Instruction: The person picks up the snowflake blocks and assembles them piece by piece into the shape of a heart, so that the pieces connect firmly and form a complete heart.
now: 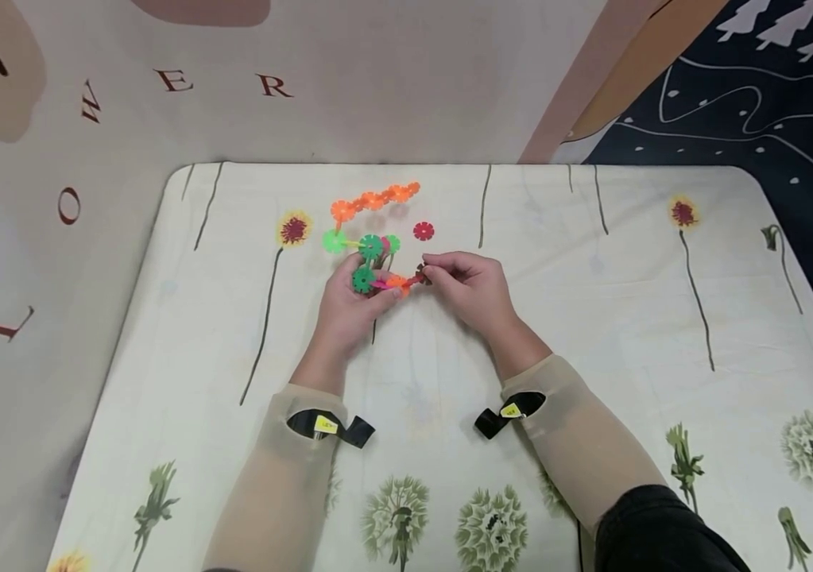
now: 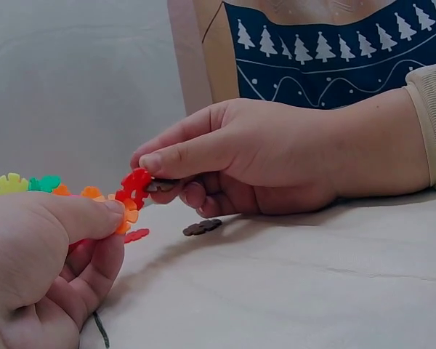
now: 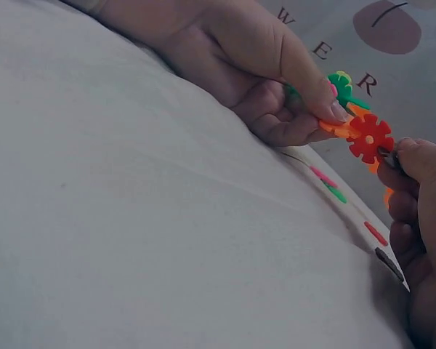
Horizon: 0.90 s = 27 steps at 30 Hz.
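Note:
A chain of notched plastic discs, with an orange row [image 1: 373, 200] and green discs [image 1: 370, 246], bends round from the far side to my left hand [image 1: 349, 306]. That hand pinches an orange disc [image 2: 130, 213] between thumb and fingers. A red disc [image 3: 370, 139] joins onto it at the chain's near end. My right hand [image 1: 474, 286] pinches a dark brown disc [image 2: 161, 186] right at the red disc's edge. Its fingers cover much of the brown disc, so I cannot tell whether the two are slotted together.
Beyond the hands, a loose red disc [image 1: 423, 231] lies on the flower-printed cloth [image 1: 592, 318]. Another dark brown disc [image 2: 203, 227] rests near the right hand. Pink [image 3: 323, 177] and green [image 3: 334, 191] discs lie close by. A wall hanging [image 1: 406, 79] stands behind the table.

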{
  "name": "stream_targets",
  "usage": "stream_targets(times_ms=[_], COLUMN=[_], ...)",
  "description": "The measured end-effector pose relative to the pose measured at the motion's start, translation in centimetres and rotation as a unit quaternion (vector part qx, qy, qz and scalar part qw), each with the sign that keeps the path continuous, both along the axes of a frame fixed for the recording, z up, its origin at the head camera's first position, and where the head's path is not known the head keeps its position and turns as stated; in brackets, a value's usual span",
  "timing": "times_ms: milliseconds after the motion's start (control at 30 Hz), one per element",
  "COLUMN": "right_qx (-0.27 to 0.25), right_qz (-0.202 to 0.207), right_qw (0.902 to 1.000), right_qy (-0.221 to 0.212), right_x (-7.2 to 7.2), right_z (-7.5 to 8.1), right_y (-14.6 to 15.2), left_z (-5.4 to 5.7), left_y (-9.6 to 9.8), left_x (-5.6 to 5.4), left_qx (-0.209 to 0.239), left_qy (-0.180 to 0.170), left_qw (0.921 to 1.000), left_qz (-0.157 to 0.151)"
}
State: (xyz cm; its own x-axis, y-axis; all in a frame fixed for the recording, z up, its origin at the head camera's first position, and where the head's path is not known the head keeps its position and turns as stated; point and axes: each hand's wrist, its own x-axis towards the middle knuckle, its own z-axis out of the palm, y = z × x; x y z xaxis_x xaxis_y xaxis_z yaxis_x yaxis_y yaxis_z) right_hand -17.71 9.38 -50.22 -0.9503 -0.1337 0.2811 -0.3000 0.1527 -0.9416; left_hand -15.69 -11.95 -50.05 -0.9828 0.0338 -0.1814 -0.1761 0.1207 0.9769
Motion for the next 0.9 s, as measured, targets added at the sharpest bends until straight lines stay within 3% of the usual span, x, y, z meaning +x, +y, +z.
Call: stream_targets(times_ms=[167, 433, 667, 900], right_qx=[0.008, -0.014, -0.034, -0.013], right_qz=[0.007, 0.023, 0.043, 0.051], right_qw=[0.9999, 0.9996, 0.9976, 0.996], right_qy=[-0.006, -0.011, -0.042, -0.072], right_x=[-0.03, -0.13, 0.09, 0.09], right_z=[-0.12, -0.18, -0.04, 0.22], right_y=[0.1, -0.23, -0.13, -0.04], left_z=[-0.02, -0.05, -0.09, 0.1], left_y=[0.1, 0.25, 0.25, 0.31], left_x=[0.03, -0.07, -0.2, -0.24], left_qx=[0.011, 0.077, 0.166, 0.216], left_qy=[-0.003, -0.019, -0.026, -0.026], left_qw=[0.9999, 0.9965, 0.985, 0.975], left_qz=[0.002, 0.029, 0.036, 0.043])
